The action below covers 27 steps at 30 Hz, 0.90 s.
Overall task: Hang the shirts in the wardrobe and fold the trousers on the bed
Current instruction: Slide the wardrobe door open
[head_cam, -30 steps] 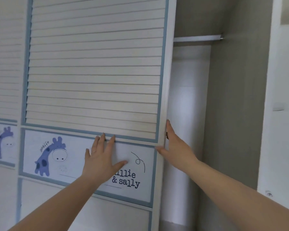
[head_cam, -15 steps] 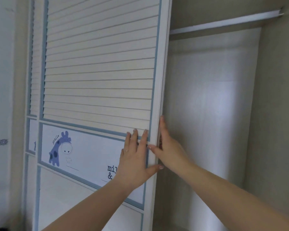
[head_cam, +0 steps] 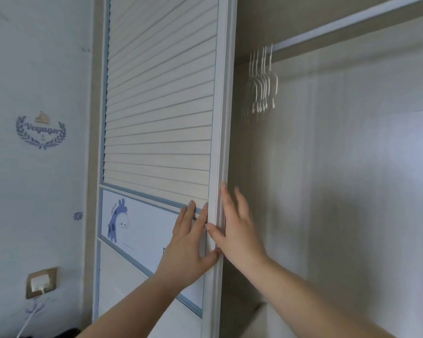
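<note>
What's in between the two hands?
In the head view, the white edge of the sliding wardrobe door. The left hand lies flat on its front panel; the right hand pushes its edge from the open side.

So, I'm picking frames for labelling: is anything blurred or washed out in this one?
Head view: the white wire hangers on the rail are smeared by motion blur, the right hand is soft, the slatted sliding wardrobe door stays sharp, with no harsh glare.

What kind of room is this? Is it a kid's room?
Probably a child's bedroom: a wardrobe with a sliding door showing a cartoon giraffe, empty hangers on a rail inside, and "Voyager" wallpaper.
</note>
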Available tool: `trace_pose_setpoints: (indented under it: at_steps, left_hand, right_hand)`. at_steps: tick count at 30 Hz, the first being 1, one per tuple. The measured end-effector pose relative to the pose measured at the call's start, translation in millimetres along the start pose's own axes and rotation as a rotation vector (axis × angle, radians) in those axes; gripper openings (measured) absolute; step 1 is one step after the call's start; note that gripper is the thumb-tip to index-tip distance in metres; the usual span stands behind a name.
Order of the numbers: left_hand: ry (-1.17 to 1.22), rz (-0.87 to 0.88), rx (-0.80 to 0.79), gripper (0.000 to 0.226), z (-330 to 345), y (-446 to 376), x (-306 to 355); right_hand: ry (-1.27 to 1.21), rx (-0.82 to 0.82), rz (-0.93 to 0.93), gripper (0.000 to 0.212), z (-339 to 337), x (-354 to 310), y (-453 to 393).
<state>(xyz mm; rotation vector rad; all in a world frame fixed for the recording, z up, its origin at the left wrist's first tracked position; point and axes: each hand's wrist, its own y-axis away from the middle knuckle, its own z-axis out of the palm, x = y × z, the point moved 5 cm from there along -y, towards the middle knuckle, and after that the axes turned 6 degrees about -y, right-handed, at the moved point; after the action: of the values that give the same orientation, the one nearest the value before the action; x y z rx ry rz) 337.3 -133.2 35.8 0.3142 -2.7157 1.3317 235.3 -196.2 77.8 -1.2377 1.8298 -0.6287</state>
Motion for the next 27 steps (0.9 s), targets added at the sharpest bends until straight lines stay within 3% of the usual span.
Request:
trace_pose_setpoints:
  at_steps: [13, 27]
  left_hand:
    - [0.040, -0.094, -0.025, 0.086, -8, -15, -54]
    - [0.039, -0.127, -0.032, 0.086, -4, -15, -58]
  right_hand:
    - [-0.029, -0.047, -0.042, 0.091, 64, 1, -40]
    - [-0.117, -0.059, -0.090, 0.084, 72, 11, -44]
